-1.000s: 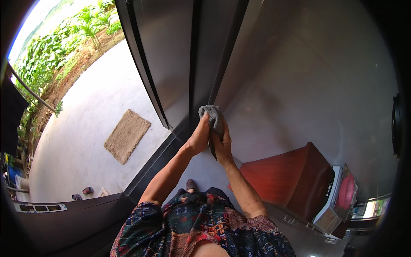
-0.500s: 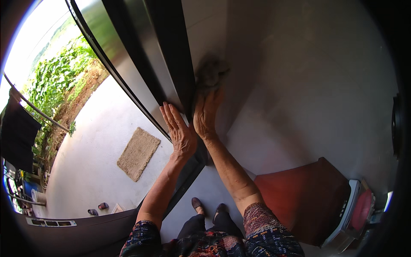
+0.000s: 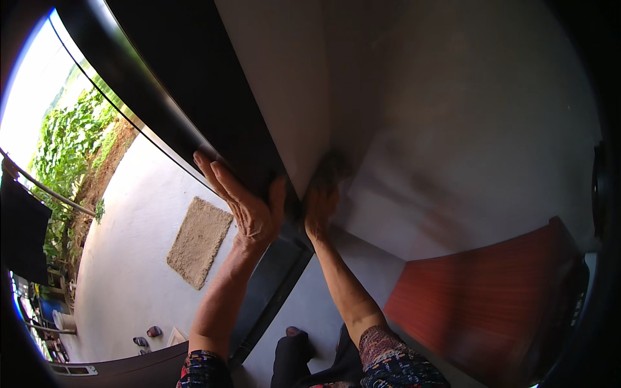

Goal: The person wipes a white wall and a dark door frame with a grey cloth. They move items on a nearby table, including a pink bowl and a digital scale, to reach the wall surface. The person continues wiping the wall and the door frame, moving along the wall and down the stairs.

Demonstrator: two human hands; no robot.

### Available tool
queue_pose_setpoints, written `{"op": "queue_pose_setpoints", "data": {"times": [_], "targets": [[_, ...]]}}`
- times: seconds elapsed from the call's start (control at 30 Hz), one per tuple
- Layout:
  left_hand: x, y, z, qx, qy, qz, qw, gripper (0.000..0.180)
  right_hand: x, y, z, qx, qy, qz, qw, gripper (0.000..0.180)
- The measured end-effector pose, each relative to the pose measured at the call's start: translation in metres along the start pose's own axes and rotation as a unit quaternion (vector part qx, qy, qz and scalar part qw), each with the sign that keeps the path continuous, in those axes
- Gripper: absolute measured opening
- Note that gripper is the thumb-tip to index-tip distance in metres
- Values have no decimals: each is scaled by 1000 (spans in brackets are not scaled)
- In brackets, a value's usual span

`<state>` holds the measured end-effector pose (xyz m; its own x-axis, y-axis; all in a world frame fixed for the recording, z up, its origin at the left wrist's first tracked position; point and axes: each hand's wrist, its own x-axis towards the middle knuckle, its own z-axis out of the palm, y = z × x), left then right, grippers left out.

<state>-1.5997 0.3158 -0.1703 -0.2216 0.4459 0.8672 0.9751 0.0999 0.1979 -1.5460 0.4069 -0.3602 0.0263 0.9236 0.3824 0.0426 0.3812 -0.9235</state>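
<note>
Right fingers [image 3: 319, 197] touch a blurred cloth [image 3: 334, 167], long axis unclear.

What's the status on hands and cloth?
Left hand open at dark frame. Right hand with cloth by the wall; blurred, grip unclear. Red-brown cabinet off right, apart from both hands.

2 forearms [image 3: 220, 304] outstretched, left hand [image 3: 249, 213] thumb-apart, right hand [image 3: 320, 207] blurry beside it.

1 head-worn fisheye camera looks down over the fingers [image 3: 229, 183].
</note>
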Motion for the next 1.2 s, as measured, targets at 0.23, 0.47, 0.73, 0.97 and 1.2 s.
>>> {"op": "queue_pose_setpoints", "data": {"times": [0.23,0.47,0.73,0.97,1.2], "targets": [[-67,-16,50,-42,94,50,993,85,-10,13,-13,-5,-19,-21,1000,48],[-70,-35,52,-55,142,96,984,81,43,-67,16,98,-6,-243,965,55],[-125,-41,88,-28,170,143,975,84,-31,160,28,-11,46,-71,996,45],[-137,-47,96,-37,179,151,972,82,-144,370,25,-121,38,16,992,42],[-139,-58,98,-58,193,156,967,81,-190,419,-6,-62,4,151,987,50]]}}
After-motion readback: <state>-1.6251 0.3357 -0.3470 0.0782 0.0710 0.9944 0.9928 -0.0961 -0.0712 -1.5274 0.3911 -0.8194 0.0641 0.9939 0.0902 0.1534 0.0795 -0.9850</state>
